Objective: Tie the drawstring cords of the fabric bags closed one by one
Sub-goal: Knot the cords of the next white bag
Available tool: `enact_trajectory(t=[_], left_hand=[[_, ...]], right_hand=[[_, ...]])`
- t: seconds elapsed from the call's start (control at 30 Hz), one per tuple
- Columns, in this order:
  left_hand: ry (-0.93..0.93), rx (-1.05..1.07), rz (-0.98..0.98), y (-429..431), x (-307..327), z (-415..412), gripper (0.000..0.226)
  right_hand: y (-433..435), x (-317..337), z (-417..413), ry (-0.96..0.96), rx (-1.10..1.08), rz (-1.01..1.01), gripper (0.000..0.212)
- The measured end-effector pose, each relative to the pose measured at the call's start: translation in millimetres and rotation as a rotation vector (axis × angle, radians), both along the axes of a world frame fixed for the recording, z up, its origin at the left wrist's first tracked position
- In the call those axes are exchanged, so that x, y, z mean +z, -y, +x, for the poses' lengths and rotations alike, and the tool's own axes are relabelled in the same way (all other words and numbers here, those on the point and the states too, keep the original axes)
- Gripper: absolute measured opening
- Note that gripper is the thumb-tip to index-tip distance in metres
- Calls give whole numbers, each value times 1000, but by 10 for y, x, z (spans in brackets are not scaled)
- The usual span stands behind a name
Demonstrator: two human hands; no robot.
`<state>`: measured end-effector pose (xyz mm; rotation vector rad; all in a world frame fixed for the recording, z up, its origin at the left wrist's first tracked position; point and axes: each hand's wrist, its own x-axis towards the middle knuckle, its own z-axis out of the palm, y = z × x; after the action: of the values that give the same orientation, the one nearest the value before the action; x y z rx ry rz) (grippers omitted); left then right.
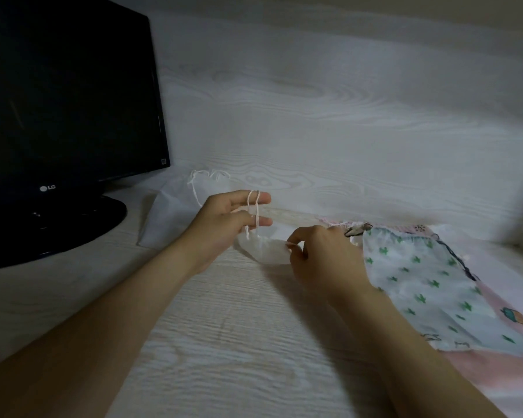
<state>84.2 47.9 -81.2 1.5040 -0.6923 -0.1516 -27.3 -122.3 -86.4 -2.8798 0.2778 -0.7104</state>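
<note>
A small white fabric bag lies on the table between my hands. My left hand is held just above its left end, with the bag's white cord looped around the straight index and middle fingers. My right hand rests at the bag's right end and pinches the other cord end between thumb and fingertip. A larger white drawstring bag lies behind my left hand, its cords gathered at the top. A white bag with green cactus print lies to the right on a pink printed bag.
A black monitor on a round stand fills the left side. The pale wood-grain table meets a wall of the same finish close behind the bags.
</note>
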Motion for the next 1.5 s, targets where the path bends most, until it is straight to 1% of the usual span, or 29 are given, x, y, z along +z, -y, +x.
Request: enact_trajectory(t=[0.1, 0.2, 0.27, 0.33, 0.47, 0.57, 0.67, 0.8, 0.87, 0.97, 1.0, 1.07, 1.13, 1.17, 1.23, 1.3, 1.4, 1.43, 1.5], left_hand=[[135, 42, 125, 38, -96, -19, 47], [216, 84, 208, 78, -174, -48, 54], [238, 134, 262, 102, -201, -51, 57], [245, 124, 328, 108, -210, -53, 61], [177, -9, 432, 64, -203, -64, 59], [119, -54, 487, 32, -194, -65, 72], [79, -71, 455, 45, -183, -82, 73], [3, -49, 390, 69, -101, -152, 65], [-58, -25, 337, 85, -79, -148, 60], [-135, -43, 224, 93, -59, -133, 55], [-153, -61, 187, 91, -58, -134, 53], [-194, -93, 120, 95, -49, -136, 48], [-229, -114, 77, 100, -43, -129, 45], [-227, -119, 78, 103, -45, -124, 48], [-182, -130, 115, 105, -58, -120, 57], [-137, -155, 143, 99, -64, -137, 63], [-89, -200, 180, 102, -57, -173, 71], [-70, -214, 198, 99, -52, -187, 73], [-36, -235, 236, 94, -37, -215, 75]], right_hand=[[5, -4, 24, 88, 13, -19, 25], [12, -13, 57, 199, 45, -91, 25], [19, -10, 67, 240, 51, -78, 23], [30, -12, 71, 258, 66, -45, 22], [-23, -48, 75, 205, 108, 99, 22], [-83, -73, 81, 194, 141, 219, 22], [-133, -44, 50, 142, 132, 352, 18], [-113, -30, 44, -16, 94, 454, 16], [-95, -12, 48, -26, 70, 627, 18], [-101, 37, 30, 16, 48, 1036, 18], [-107, 46, 24, 50, 48, 1119, 14], [-110, 48, 14, 147, 62, 1185, 9], [-113, 58, 17, 252, 72, 1251, 17], [-107, 60, 27, 278, 78, 1303, 23], [-96, 79, 39, 270, 80, 1394, 33], [-98, 74, 61, 205, 79, 1403, 34], [-142, 33, 66, 70, 101, 1245, 15], [-162, 13, 61, 36, 122, 1189, 13], [-173, -34, 66, 27, 179, 1108, 22]])
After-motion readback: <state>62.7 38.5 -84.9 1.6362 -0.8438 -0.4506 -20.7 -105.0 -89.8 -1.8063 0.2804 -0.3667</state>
